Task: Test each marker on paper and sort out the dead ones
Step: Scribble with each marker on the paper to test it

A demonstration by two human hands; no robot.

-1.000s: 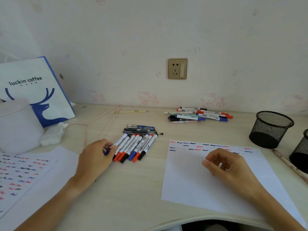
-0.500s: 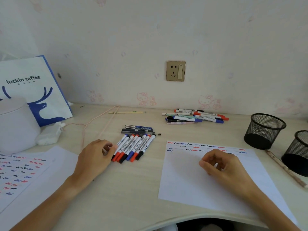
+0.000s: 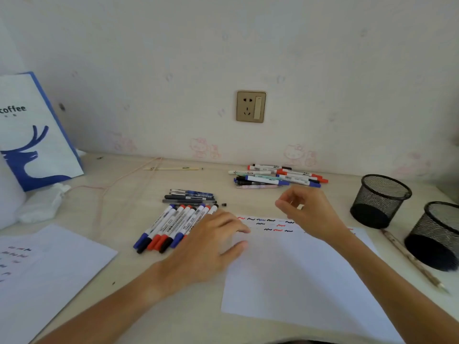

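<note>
Capped markers (image 3: 173, 228) beside scribbled paper (image 3: 298, 274)

Soft, even daylight, fairly bright; no glare. Shadows faint, only thin ones under the right hand (image 3: 313, 212) and the mesh cups (image 3: 380, 199). Left hand (image 3: 211, 242) smeared by motion blur. Wide-angle bowing at the edges; the surface (image 3: 129, 187) curves, corners soft.
</note>
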